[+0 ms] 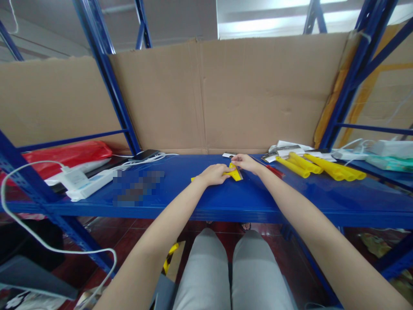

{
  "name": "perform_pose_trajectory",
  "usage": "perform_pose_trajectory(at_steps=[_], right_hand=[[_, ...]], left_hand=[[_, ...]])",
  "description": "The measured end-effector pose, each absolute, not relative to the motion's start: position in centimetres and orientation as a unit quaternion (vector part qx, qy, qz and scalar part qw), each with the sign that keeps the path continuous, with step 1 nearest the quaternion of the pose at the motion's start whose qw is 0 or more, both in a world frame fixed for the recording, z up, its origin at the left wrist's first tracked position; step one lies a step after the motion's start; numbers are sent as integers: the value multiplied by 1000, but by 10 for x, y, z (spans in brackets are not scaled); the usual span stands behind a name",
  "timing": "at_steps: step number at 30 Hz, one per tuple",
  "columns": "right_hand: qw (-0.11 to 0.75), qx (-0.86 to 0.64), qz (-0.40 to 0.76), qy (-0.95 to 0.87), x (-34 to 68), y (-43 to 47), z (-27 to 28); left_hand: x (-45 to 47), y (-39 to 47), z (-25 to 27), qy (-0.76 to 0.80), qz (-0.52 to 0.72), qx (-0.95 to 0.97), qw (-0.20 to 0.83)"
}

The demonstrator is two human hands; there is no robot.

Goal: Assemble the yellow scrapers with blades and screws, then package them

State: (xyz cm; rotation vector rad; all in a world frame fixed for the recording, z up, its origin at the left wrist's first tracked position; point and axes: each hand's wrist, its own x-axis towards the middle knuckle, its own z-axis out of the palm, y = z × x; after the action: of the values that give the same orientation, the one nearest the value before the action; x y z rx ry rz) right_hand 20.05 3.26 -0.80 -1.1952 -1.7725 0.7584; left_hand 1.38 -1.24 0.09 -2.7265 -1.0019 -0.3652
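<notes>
While I watch from afar through the head camera, I see the yellow tool (237, 174) just above the blue bench (209, 202) or resting on it; which of the two, I cannot tell. My left hand (215, 174) has its fingers wrapped around the tool's handle, whose end pokes out past the palm. My right hand (245, 162) meets the far edge of the tool's flared head, its fingers drawn narrow there; whether they grip the tool itself or some small piece on it, I cannot make out. Just beyond the tool lies a small white piece (228, 155). To the right of the tool, past my right wrist, I see a red object (275, 171) partly hidden by the forearm, then a row of yellow tubes (324, 167), with white packets (287, 147) behind. Well left of the tool sit a white power strip (97, 184) with a charger (73, 177) plugged in, and a red bag (77, 151). Behind the tool stands a cardboard panel (254, 94).
</notes>
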Motion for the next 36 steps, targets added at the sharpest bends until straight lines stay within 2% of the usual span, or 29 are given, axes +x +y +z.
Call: perform_pose_trajectory(at_steps=[14,27,36], right_hand=[[379,-556,334,-660,196,8,9],[407,-528,344,-661,200,19,6],[373,-447,467,-666,193,8,5]], left_hand=[[10,-7,2,-392,-131,-906,88],[8,-3,0,-429,-135,-888,94],[9,-1,-2,-410,-150,-896,82]])
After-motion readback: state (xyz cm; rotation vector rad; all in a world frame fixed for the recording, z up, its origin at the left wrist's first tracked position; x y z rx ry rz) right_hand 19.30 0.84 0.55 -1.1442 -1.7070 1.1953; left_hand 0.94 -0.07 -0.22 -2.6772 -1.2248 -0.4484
